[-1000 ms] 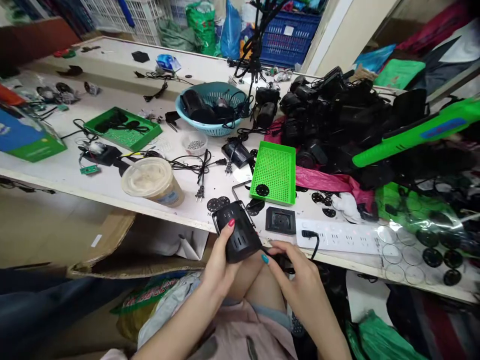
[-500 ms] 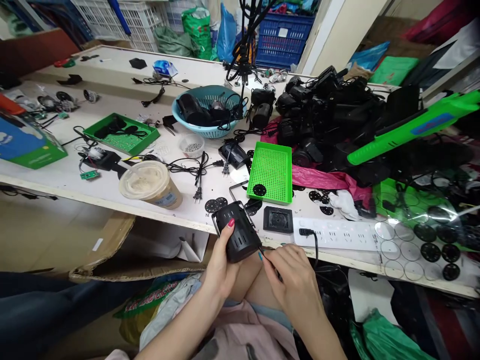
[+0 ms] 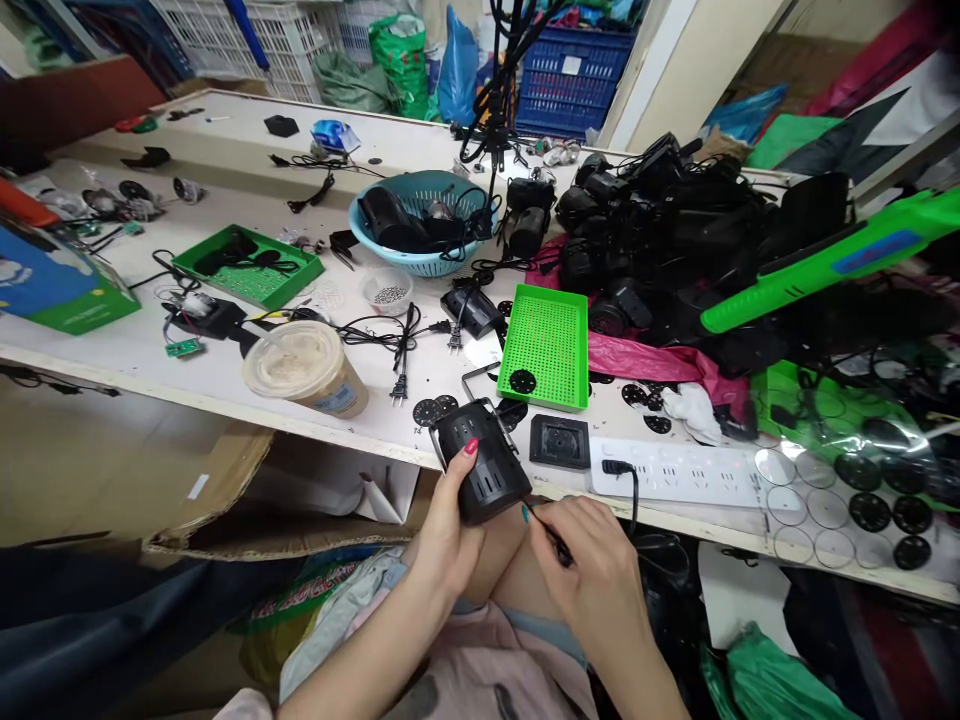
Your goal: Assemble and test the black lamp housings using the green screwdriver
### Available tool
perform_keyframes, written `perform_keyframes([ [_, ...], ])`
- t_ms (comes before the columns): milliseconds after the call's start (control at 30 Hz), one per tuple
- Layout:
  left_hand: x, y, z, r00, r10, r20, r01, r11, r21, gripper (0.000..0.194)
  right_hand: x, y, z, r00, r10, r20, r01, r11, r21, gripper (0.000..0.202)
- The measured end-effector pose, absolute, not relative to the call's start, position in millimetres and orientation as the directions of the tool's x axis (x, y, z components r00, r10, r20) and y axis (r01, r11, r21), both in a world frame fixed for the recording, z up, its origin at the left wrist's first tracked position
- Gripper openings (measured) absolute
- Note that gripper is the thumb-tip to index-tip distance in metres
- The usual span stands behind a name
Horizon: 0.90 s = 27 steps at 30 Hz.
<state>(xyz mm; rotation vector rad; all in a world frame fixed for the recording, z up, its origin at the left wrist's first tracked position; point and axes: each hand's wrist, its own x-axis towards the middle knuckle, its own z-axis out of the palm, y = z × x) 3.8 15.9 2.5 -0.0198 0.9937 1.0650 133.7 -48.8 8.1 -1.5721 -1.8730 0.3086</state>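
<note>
My left hand (image 3: 448, 535) is closed around a black slotted housing (image 3: 486, 465), its thumb with a pink nail lying along the top. A thin metal bracket (image 3: 480, 377) sticks out from the housing's far end. By the near end, the fingers of my right hand (image 3: 592, 565) pinch a black cable (image 3: 553, 538) that leads toward the housing; whether it is joined there is hidden. Just beyond my hands, a square black part (image 3: 559, 442) and a green perforated tray (image 3: 544, 340) with one black disc (image 3: 523, 381) lie on the bench.
A white power strip (image 3: 697, 472) with one plug runs along the bench's front edge. Left stands a lidded tub (image 3: 300, 365). Behind are a blue basket (image 3: 420, 262) of black housings and a large heap of black units (image 3: 675, 220). Black cables (image 3: 499, 90) hang overhead.
The view has shifted slightly, so the bench things sit a little further right. My right hand has moved slightly from the housing's end, and more of the cable shows between my fingers.
</note>
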Motion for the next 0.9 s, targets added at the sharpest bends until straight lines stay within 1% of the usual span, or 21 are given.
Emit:
perform_keyframes([
  [67, 2.9, 16.2, 2.3, 0.104, 0.718, -0.688, -0.736, 0.521, 0.432, 0.031, 135.5, -48.8, 6.9, -0.037, 0.948, 0.315, 0.783, 0.223, -0.581, 0.016],
  [167, 3.1, 14.9, 0.3, 0.1, 0.713, -0.694, -0.725, 0.53, 0.44, 0.034, 134.5, -47.7, 5.2, -0.073, 0.943, 0.325, 0.797, 0.251, -0.549, 0.017],
  [367, 5.2, 11.7, -1.7, -0.024, 0.707, -0.707, -0.727, 0.473, 0.497, 0.043, 129.3, -46.4, 0.3, -0.095, 0.938, 0.332, 0.836, 0.256, -0.485, 0.017],
  [433, 4.2, 11.4, -1.8, -0.019, 0.714, -0.7, -0.738, 0.462, 0.492, 0.043, 130.1, -47.6, -2.1, -0.078, 0.947, 0.313, 0.831, 0.236, -0.504, 0.016],
  [467, 3.3, 11.3, -1.9, -0.01, 0.718, -0.696, -0.743, 0.461, 0.486, 0.043, 131.4, -48.5, -3.2, -0.063, 0.955, 0.289, 0.811, 0.218, -0.543, 0.016],
  [533, 1.4, 10.2, -2.4, 0.016, 0.729, -0.684, -0.752, 0.46, 0.472, 0.045, 135.9, -50.2, -4.4, -0.011, 0.981, 0.195, 0.723, 0.143, -0.676, 0.011],
  [567, 0.8, 9.0, -2.7, 0.032, 0.735, -0.677, -0.756, 0.461, 0.465, 0.046, 138.7, -50.7, -4.1, 0.033, 0.992, 0.126, 0.654, 0.074, -0.753, 0.006],
  [600, 0.5, 7.1, -3.1, 0.046, 0.742, -0.669, -0.758, 0.462, 0.46, 0.048, 141.6, -50.7, -2.9, 0.079, 0.996, 0.042, 0.571, -0.011, -0.821, 0.012],
  [633, 0.7, 4.6, -3.5, 0.055, 0.746, -0.663, -0.759, 0.463, 0.458, 0.049, 144.1, -50.1, -0.8, 0.114, 0.992, -0.047, 0.481, -0.096, -0.871, 0.023],
  [667, 1.4, 1.3, -3.9, 0.063, 0.752, -0.656, -0.757, 0.464, 0.46, 0.051, 146.0, -48.6, 2.0, 0.131, 0.983, -0.128, 0.398, -0.17, -0.901, 0.033],
  [733, 3.7, -6.5, -4.6, 0.09, 0.771, -0.63, -0.743, 0.474, 0.473, 0.052, 147.3, -43.2, 9.3, 0.079, 0.966, -0.247, 0.288, -0.26, -0.922, 0.046],
  [767, 4.9, -10.5, -5.2, 0.109, 0.786, -0.609, -0.734, 0.477, 0.484, 0.052, 146.7, -39.5, 13.0, 0.021, 0.957, -0.29, 0.27, -0.285, -0.92, 0.048],
  [833, 6.1, -17.2, -6.9, 0.145, 0.811, -0.567, -0.718, 0.481, 0.503, 0.053, 143.7, -31.8, 18.6, -0.059, 0.935, -0.35, 0.298, -0.318, -0.9, 0.049],
  [900, 4.7, -20.9, -9.7, 0.164, 0.823, -0.544, -0.711, 0.481, 0.513, 0.056, 140.0, -26.0, 20.8, -0.065, 0.924, -0.377, 0.352, -0.333, -0.875, 0.045],
])
